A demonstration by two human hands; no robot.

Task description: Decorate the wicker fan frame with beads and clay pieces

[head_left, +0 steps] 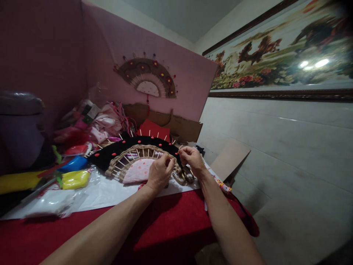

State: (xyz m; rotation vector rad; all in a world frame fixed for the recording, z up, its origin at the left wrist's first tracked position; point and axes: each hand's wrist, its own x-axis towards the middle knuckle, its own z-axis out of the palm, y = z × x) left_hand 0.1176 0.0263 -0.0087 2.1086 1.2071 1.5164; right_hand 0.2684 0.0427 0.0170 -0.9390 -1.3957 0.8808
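A fan-shaped craft piece (138, 151) stands on the table, with a black band, red dots, pale sticks poking out on top, a woven rope arc and a pink spotted half-round base. In front of its right half is my left hand (161, 171), fingers curled and pinched together; what they hold, if anything, is too small to name. Close to the fan's right end, my right hand (191, 158) has thumb and forefinger pinched near a red dot, and any small thing between them cannot be made out. Gold-handled scissors (183, 176) lie below my right hand.
Several bags of coloured material, a yellow one (75, 179) and a white one (51, 202) among them, lie at left. Pink ribbons and wrappings (104, 119) pile up behind. A finished-looking fan (149, 75) hangs on the pink board. Red cloth (171, 217) covers the table's front.
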